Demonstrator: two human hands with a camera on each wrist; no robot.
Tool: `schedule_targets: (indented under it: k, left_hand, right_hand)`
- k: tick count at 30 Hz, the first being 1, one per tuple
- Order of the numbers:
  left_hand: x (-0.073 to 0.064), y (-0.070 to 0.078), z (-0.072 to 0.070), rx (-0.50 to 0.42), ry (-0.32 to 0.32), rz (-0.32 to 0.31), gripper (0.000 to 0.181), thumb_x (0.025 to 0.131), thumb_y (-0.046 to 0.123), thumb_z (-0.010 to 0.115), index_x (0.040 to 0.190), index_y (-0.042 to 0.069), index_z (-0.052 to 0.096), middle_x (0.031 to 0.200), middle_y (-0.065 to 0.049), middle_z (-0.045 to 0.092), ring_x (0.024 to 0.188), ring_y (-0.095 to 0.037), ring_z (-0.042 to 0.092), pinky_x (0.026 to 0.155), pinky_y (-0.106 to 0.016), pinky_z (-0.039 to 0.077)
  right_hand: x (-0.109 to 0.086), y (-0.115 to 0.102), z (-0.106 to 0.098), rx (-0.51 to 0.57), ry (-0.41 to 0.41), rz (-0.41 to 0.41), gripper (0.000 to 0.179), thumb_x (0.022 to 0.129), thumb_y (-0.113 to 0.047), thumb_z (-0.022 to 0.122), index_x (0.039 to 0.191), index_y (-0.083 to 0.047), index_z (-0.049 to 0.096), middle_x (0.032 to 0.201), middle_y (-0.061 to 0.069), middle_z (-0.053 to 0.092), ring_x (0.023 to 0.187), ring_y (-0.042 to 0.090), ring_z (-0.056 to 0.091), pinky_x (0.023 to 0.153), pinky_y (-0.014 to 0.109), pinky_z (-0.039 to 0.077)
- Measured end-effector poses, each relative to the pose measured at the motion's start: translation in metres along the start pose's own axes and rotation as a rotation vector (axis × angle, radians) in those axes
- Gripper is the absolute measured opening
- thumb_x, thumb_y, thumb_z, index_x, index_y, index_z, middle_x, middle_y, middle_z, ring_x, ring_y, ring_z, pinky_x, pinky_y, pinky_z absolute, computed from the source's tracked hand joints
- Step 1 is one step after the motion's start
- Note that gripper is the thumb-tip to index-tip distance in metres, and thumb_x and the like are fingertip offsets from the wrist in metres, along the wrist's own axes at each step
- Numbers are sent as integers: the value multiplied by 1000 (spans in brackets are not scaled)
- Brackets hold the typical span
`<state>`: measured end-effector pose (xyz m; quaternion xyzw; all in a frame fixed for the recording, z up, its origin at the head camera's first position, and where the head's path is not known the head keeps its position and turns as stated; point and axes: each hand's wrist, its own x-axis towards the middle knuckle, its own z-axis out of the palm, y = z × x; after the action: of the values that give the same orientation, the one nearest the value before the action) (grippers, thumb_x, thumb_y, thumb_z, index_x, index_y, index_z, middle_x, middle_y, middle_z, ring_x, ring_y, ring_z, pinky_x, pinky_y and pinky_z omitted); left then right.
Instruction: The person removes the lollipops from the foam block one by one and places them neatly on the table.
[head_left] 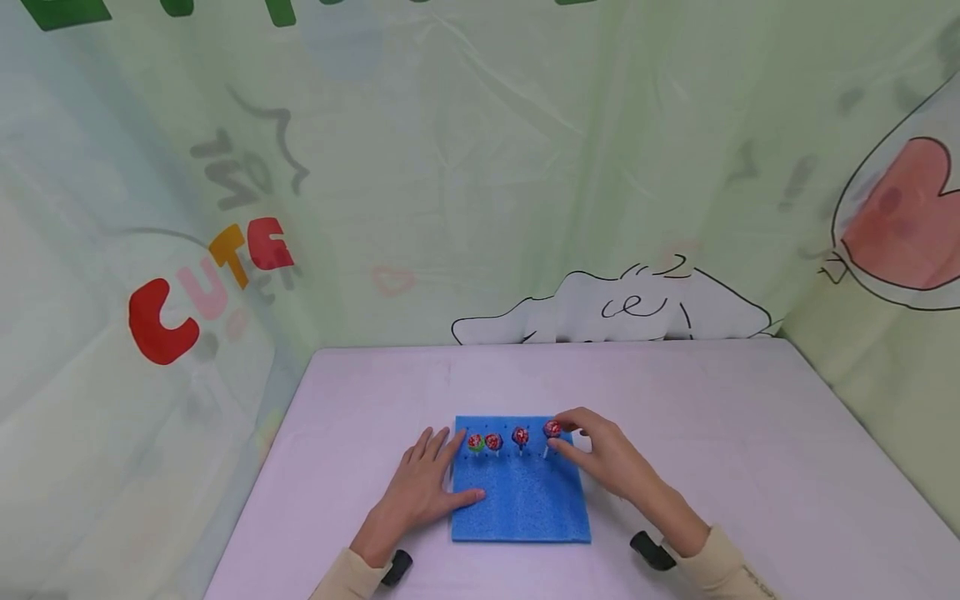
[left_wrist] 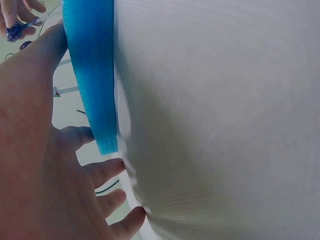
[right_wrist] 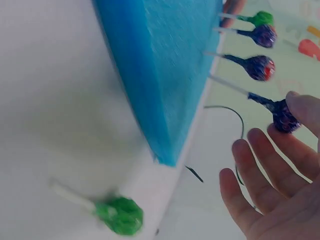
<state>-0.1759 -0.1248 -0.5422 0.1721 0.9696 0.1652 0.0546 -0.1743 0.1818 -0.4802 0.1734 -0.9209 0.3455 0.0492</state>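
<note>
A blue foam board lies on the table, with holes along its far part. My right hand pinches the purple-wrapped head of a lollipop between thumb and forefinger at the board's far right; its white stick points down to the board. Left of it, two purple-and-red lollipops and a green one stand in a row on their sticks in the board. My left hand rests at the board's left edge, fingers spread, thumb over the board and fingertips touching the cloth.
Another green lollipop lies on the white tablecloth near the board's right side, hidden in the head view. Printed curtains hang behind and beside the table. A black strap piece shows at each wrist.
</note>
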Motion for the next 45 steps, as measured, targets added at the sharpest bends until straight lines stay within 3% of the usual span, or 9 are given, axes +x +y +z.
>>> schedule_targets:
  k: [17,23,28,33,37,45]
  left_hand:
    - [1,-3,3,13,1,5,101,82,85,48,161,28,24,166,-10,29,155,-39,17,120,-62,25]
    - [2,-4,3,16,-1,4,102,81,86,47,161,28,23,166,-10,28,155,-39,17,120,-62,25]
    - [2,-3,3,15,-3,3,102,81,86,47,161,27,23,166,-10,28,155,-39,17,120,-62,25]
    - [1,-3,3,20,0,5,102,81,86,47,161,27,24,166,-10,29,155,-39,18,120,-62,26]
    - [1,-4,3,16,-1,6,102,81,85,47,161,28,23,166,-10,28,155,-39,17,120,-62,25]
    - [1,-3,2,3,-9,6,101,82,85,47,161,28,22,166,-10,27,155,-39,16,120,-63,25]
  right_hand:
    - [-14,20,-48,-98,-171,86,21,94,-29,71,106,-11,70,102,0,71,98,23,67,83,44,58]
    - [-19,34,-67,-112,-244,147,20,93,-26,71,102,-8,70,98,0,71,90,17,64,71,32,54]
    - [-21,43,-78,-132,-307,209,22,93,-26,70,96,-5,68,89,2,68,79,16,59,64,29,50]
    - [-17,51,-80,-181,-354,277,23,92,-25,70,89,-3,65,77,2,60,71,16,51,60,29,44]
    - [-11,54,-76,-245,-371,328,25,91,-25,72,90,-1,65,76,3,59,70,17,51,62,30,46]
    - [-5,59,-65,-360,-364,349,26,89,-25,74,88,0,66,73,5,56,67,18,50,59,31,43]
